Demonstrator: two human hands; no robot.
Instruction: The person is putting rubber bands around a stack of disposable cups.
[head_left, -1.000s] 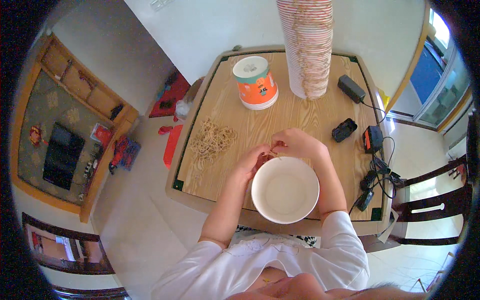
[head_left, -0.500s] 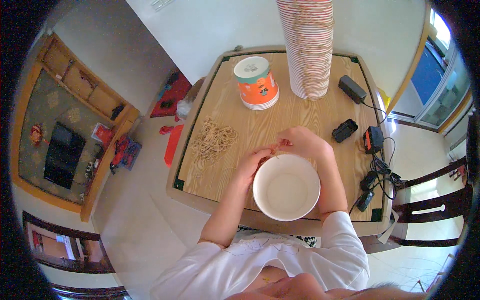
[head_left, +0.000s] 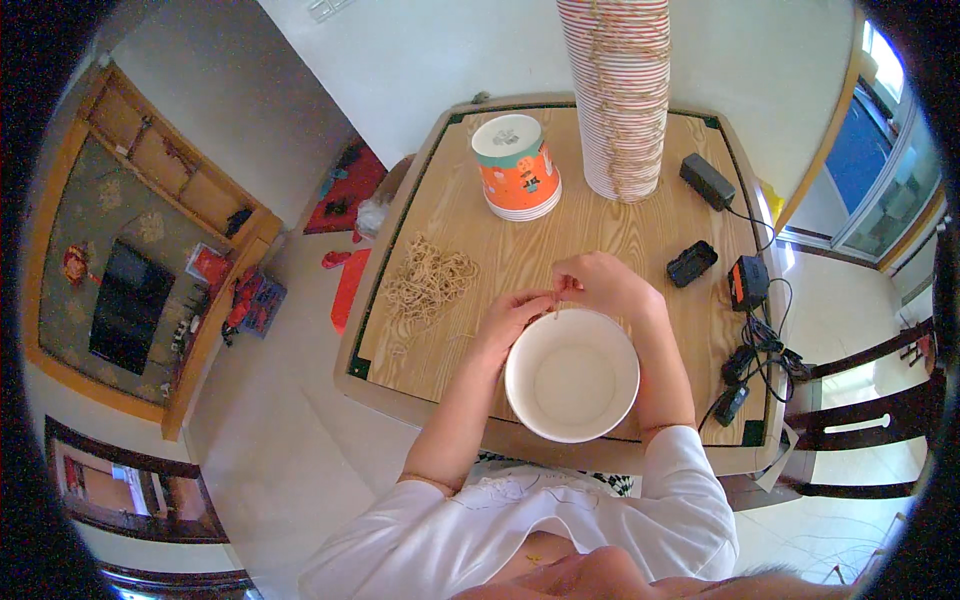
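Fingers (head_left: 568, 284) of the right hand (head_left: 606, 287) bend to a pinch on a short strand of twine (head_left: 557, 307) at the far rim of an open white paper bucket (head_left: 573, 376); the left hand (head_left: 508, 320) curls in from the other side, its fingertips close against the right hand's, though whether they grip the strand or the bucket I cannot tell. The bucket stands mouth up between the two forearms, overlapping the near edge of the wood-grain table (head_left: 520, 255); its base is hidden, so whether it rests there or is held clear does not show.

Toward the left edge of the table lies a loose tangle of twine (head_left: 432, 280), with stray bits near it on the side toward the person; beyond it, nearer the far left corner, an orange paper bucket (head_left: 520, 187) with a green band sits upside down, a few white rims showing at its foot. Just right of that, by the far edge, a tall stack of paper buckets (head_left: 618, 110) rises out of view, twine ends hanging down its side.

Along the right edge are a black power adapter (head_left: 707, 181) near the far right corner, a black open-topped plastic case (head_left: 691, 263), a black-and-orange device (head_left: 748, 283) and, toward the near right corner, a heap of black cables (head_left: 768, 350); a dark wooden chair (head_left: 870, 418) stands beyond that edge.
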